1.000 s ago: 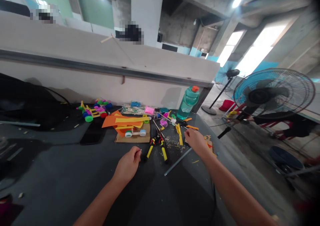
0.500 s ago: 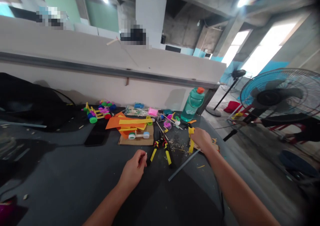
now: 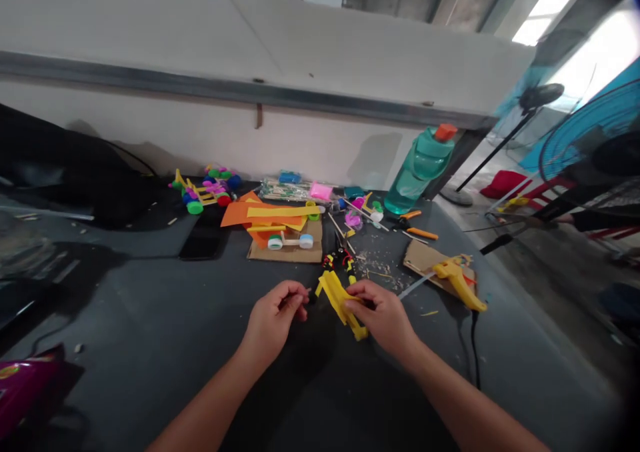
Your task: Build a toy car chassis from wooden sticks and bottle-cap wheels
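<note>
"Since you're looking down over the dark work table (image 3: 143, 319), what's the right hand (image 3: 383, 319) doing?"

"It's closed on a yellow strip (image 3: 340, 303), with the fingers pressing it from the 3 o'clock side, close to the middle of the view."

"And the left hand (image 3: 274, 322)?"

"Narrow, its fingertips pinched together just beside the strip, at about 9 o'clock. Whether anything sits in that pinch, I can't tell."

"Where's the strip lying?"

"Across wire strippers (image 3: 337, 263) with black-and-yellow grips. Their head points toward 12, and the strip hides their lower part."

"What's around them?"

"Wood shavings (image 3: 377, 269) lie at 1 o'clock. Further out at 2 o'clock is a cardboard scrap (image 3: 430, 259) carrying a yellow piece (image 3: 457, 282), with a thin grey rod (image 3: 415, 285) reaching its edge. At 12, a cardboard square (image 3: 260, 252) holds orange sheets (image 3: 265, 215) and a bottle-cap axle (image 3: 290, 241). A teal water bottle (image 3: 419, 172) with an orange cap stands at 1 o'clock, orange-handled pliers (image 3: 417, 229) just in front of it."
</note>
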### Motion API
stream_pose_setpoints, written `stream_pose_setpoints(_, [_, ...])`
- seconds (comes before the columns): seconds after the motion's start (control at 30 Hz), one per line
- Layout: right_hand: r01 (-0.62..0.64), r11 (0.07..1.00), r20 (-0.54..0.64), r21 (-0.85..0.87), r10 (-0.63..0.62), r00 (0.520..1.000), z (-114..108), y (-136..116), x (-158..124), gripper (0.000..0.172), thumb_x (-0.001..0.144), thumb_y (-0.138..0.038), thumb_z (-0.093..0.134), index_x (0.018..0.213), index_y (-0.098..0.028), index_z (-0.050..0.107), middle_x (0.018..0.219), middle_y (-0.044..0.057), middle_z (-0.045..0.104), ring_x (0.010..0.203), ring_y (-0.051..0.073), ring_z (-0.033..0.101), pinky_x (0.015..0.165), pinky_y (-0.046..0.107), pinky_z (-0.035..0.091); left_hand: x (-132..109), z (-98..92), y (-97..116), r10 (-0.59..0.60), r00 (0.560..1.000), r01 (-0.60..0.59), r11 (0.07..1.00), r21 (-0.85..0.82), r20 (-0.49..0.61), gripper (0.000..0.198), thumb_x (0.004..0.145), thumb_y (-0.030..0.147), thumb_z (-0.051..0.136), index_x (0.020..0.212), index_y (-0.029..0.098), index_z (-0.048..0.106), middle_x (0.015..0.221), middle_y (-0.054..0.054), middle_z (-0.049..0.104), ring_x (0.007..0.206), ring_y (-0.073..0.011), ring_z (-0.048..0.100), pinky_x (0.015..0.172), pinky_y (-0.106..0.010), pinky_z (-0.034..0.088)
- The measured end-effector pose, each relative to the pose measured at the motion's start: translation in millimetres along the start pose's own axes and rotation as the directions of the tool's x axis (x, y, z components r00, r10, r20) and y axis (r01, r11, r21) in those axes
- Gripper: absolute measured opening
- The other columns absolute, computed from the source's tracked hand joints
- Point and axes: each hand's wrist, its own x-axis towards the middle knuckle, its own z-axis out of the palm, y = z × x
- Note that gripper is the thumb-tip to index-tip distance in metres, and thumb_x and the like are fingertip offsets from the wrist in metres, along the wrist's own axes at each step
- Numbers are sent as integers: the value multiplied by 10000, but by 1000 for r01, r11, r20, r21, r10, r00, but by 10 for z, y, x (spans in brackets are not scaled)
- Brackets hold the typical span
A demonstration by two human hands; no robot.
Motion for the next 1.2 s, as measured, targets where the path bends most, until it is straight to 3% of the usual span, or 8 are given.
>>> stream_pose_setpoints(0.23, [-20,1000,123,13,19,992,29,-63,-136,77,756,-237,610,813,-199,645,709,-10,637,644,125,562,582,218,412,-72,40,46,-118,990,126,986,-108,79,330,825,432,504,816,138,654,693,-38,645,647,-160,604,610,-249,472])
stream_pose_setpoints(0.4, [-73,996,199,55,61,978,39,-134,-149,177,822,-300,529,724,-178,612,614,-29,538,568,97,466,522,203,351,-81,67,61,-205,967,218,973,-75,148,217,718,364,648,746,149,653,649,1,611,588,-114,528,544,-198,402])
stream_pose_setpoints(0.53, [-89,996,153,28,84,985,38,-112,-135,185,822,-299,518,696,-178,578,579,-38,496,546,95,446,501,203,336,-102,98,53,-162,977,160,987,23,141,195,745,351,623,713,159,624,612,23,568,558,-100,488,510,-184,368])
stream_pose_setpoints(0.73, [106,990,14,-91,-105,994,-15,-18,-107,116,789,-195,557,901,-218,574,815,4,634,732,150,586,642,250,462,-113,29,50,104,990,-73,953,293,-93,216,826,339,548,706,169,607,630,13,571,577,-117,522,517,-202,400])
stream_pose_setpoints(0.83, [336,875,-66,-350,-381,922,-103,-9,-77,191,803,-135,512,958,-219,587,903,42,657,857,197,575,794,344,447,-114,-24,49,391,911,-298,842,449,-129,156,848,248,540,738,169,617,722,-13,615,672,-132,576,613,-226,455])
stream_pose_setpoints(0.93, [454,762,-40,-462,-529,848,-170,-78,-96,304,807,-75,431,1026,-221,583,984,58,656,956,220,551,875,403,403,-121,-54,43,656,753,-535,662,525,-59,81,829,145,570,802,169,642,831,-37,647,786,-137,607,736,-246,485])
stream_pose_setpoints(1.07, [491,735,7,-468,-553,833,-144,-204,-178,304,828,-180,471,1122,-198,544,1068,80,631,1065,242,514,982,461,316,-160,-39,46,764,645,-647,536,542,13,111,786,77,620,841,164,663,843,-44,659,803,-135,618,755,-243,505])
stream_pose_setpoints(1.2, [510,701,43,-498,-568,822,-72,-226,-196,156,838,-238,540,972,-240,620,873,19,682,957,208,569,1052,473,207,-214,-4,61,808,579,-742,467,481,109,175,770,63,636,904,169,673,897,-49,670,820,-139,625,776,-255,519])
